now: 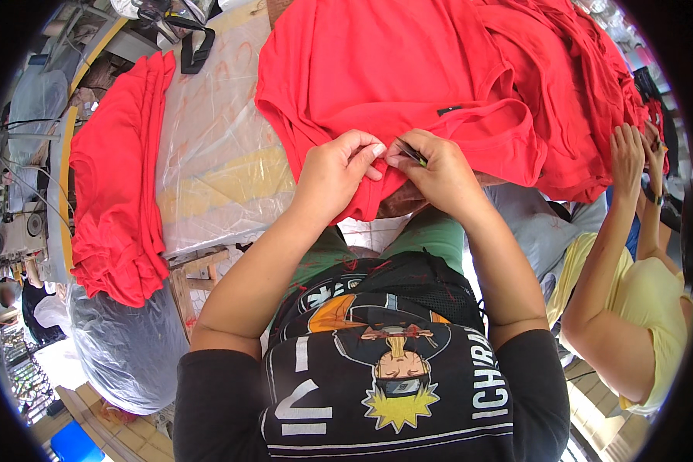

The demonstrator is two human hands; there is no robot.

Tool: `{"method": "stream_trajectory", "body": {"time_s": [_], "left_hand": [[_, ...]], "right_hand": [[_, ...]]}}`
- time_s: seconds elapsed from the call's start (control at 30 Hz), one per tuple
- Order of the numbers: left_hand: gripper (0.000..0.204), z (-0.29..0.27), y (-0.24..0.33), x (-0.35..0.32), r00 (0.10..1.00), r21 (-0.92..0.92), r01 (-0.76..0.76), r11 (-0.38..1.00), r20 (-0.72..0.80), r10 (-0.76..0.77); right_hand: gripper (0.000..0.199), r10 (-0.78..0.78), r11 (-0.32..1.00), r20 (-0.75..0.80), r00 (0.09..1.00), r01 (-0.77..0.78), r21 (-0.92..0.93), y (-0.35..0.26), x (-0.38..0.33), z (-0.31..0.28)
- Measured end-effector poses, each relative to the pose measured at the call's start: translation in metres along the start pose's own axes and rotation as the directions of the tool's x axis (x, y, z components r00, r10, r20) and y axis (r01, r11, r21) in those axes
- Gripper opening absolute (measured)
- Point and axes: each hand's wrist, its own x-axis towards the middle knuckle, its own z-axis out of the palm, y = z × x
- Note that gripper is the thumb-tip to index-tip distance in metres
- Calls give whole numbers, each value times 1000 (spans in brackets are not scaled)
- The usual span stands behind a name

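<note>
A red sleeveless garment (385, 69) lies spread over the table edge in front of me, with a small dark label by its neckline. My left hand (343, 169) pinches a bit of its edge between thumb and fingers. Close beside it, my right hand (439, 169) is closed, its fingertips at the same fold of cloth. Inside that hand sits a small dark tool with a yellow-green part, seemingly thread snips (417, 157); my fingers cover most of it. The fingertips of both hands nearly meet.
More red garments (574, 85) are heaped on the right. A folded red stack (119, 185) hangs over the left side of the plastic-covered table (215, 154). At right, a person in yellow (631, 316) handles red cloth. A plastic-wrapped bundle (123, 346) stands lower left.
</note>
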Motion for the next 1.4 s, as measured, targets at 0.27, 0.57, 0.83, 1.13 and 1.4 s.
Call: {"method": "stream_trajectory", "body": {"time_s": [0.27,0.57,0.83,1.13,1.4], "left_hand": [[24,-8,-5,3,978,131,-173,976,139,155],[13,-1,-9,4,949,372,-314,874,119,291],[16,-13,3,10,984,269,-60,961,180,11],[18,-18,-2,16,966,126,-36,991,257,2],[18,-18,2,14,964,161,4,987,260,-46]], "right_hand": [[11,24,996,41,999,-27,79,2,-2,-6],[17,-201,969,28,979,203,-138,-5,2,-5],[31,122,966,363,924,-27,-256,-8,10,-41],[20,-49,979,408,912,125,-163,-12,12,-53],[16,-82,986,382,920,131,-105,-7,18,-41]]}}
